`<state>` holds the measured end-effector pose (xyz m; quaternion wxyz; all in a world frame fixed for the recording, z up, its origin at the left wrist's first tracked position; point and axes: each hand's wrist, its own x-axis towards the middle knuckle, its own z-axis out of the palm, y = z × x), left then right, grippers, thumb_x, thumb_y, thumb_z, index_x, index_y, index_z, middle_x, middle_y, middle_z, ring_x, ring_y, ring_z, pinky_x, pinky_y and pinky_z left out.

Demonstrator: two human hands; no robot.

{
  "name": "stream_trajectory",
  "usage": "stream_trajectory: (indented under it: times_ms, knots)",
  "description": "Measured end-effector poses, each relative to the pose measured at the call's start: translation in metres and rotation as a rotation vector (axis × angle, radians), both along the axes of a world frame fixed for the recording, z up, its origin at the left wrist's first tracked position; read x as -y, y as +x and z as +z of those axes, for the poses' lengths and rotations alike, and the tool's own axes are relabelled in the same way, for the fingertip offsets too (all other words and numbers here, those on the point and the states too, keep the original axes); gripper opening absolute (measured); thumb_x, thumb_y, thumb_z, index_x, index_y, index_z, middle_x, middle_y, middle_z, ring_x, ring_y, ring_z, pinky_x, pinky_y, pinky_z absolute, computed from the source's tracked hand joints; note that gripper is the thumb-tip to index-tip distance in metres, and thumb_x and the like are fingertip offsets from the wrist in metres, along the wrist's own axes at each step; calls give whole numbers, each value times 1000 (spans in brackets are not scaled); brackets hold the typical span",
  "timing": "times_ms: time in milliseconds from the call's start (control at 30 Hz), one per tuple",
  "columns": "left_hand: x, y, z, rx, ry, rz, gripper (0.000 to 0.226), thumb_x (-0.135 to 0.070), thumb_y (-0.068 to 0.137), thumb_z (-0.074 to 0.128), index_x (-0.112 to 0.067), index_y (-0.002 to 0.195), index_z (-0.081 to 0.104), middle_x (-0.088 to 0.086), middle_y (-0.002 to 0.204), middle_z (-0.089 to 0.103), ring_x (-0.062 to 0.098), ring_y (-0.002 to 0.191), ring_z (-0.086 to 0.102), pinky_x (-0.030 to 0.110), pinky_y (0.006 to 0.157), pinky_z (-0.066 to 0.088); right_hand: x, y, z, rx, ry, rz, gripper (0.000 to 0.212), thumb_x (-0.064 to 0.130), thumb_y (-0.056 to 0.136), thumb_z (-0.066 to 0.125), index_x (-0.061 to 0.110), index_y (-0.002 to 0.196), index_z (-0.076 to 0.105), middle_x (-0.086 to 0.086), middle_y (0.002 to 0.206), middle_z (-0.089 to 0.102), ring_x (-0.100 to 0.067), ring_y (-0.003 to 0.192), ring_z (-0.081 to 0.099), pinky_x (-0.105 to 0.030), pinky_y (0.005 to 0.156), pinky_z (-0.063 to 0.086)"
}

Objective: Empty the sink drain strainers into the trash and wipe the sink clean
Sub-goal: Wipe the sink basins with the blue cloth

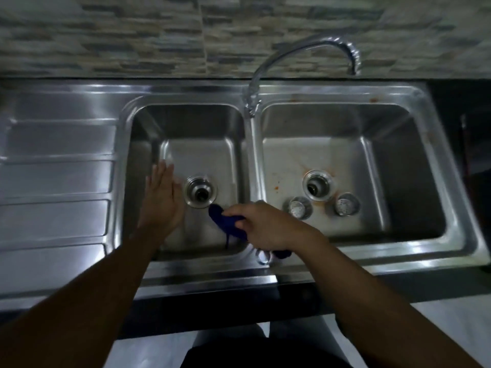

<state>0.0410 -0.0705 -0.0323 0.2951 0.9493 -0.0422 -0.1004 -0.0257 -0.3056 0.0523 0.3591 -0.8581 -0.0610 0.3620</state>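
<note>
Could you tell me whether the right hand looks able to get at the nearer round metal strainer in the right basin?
Probably yes: the right hand is close beside the nearer round perforated metal strainer, with nothing between them, though its grip is full of the dark blue cloth.

Home kitchen, double steel sink [441,144], faucet [305,53], stone-tile backsplash [132,35]

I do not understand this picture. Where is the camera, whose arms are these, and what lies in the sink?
There is no machine. One camera sits on a person's head and looks down, so both arms are that person's own. Below is a steel double sink. The left hand is open over the left basin. The right hand grips a blue cloth near that basin's drain. Two strainers lie in the right basin, beside its open drain, near orange stains.
</note>
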Motion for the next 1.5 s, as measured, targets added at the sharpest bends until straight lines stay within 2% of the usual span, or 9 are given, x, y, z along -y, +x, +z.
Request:
stream_trajectory:
  times_ms: [233, 467, 567, 667, 833, 1000, 1167, 1267, 1500]
  knots:
    - [107, -25, 9, -54, -62, -100, 54, -35, 109, 26, -15, 159, 29, 6, 169, 20, 20, 157, 11, 37, 128, 5, 125, -23, 20, 302, 191, -569, 38, 4, 99, 49, 23, 130, 61, 9, 105, 69, -4, 88, 66, -13, 74, 51]
    - [194, 12, 4, 145, -19, -278, 65, -38, 102, 18, -9, 159, 27, 13, 168, 19, 25, 158, 9, 43, 129, 8, 176, 67, -13, 492, 4, -793, 39, 10, 102, 44, 17, 138, 53, -8, 111, 66, -17, 83, 62, -6, 68, 43]
    - [216, 30, -6, 166, -61, -242, 59, -32, 105, 29, -13, 161, 23, 11, 169, 17, 22, 158, 6, 42, 129, 12, 163, 134, -30, 638, -48, -623, 50, -2, 96, 49, 7, 145, 45, -12, 133, 56, -22, 114, 56, -19, 98, 40]
    - [233, 39, -24, 176, 10, -198, 58, -31, 106, 29, -10, 161, 23, 12, 170, 15, 23, 159, 7, 45, 129, 13, 147, 188, -64, 684, -242, -257, 65, -6, 93, 48, 9, 153, 30, -16, 162, 21, -33, 149, 24, -42, 122, 22]
    - [238, 33, -28, 290, 57, -156, 55, -20, 104, 39, -8, 157, 34, 15, 165, 29, 25, 157, 18, 40, 129, 12, 164, 189, -94, 810, -465, 29, 72, -4, 92, 48, 10, 157, 19, -12, 165, 9, -34, 152, 8, -46, 125, 7]
    - [240, 36, -29, 341, 26, -139, 52, -11, 99, 48, -3, 151, 44, 18, 158, 42, 31, 152, 31, 47, 126, 23, 264, 163, -102, 849, -630, -158, 93, -18, 67, 62, 7, 152, 33, -15, 161, 27, -39, 148, 24, -51, 123, 15]
    - [239, 35, -26, 305, -1, -117, 52, -13, 100, 45, -5, 152, 43, 16, 160, 39, 28, 153, 29, 47, 126, 24, 336, 142, -96, 746, -692, -364, 76, -17, 79, 57, 4, 149, 36, -16, 159, 29, -39, 148, 22, -54, 122, 15]
    - [240, 38, -30, 317, 30, -120, 53, -14, 99, 47, -5, 151, 44, 15, 160, 39, 28, 153, 29, 46, 126, 22, 303, 157, -100, 704, -701, -453, 75, -14, 83, 50, 3, 153, 28, -18, 162, 21, -38, 150, 15, -50, 124, 6]
    - [241, 38, -32, 349, 132, -163, 59, -15, 95, 49, -4, 152, 41, 19, 160, 38, 32, 153, 27, 48, 127, 20, 184, 189, -106, 910, -512, -85, 71, -8, 85, 52, 4, 152, 31, -18, 159, 28, -40, 147, 25, -47, 122, 10]
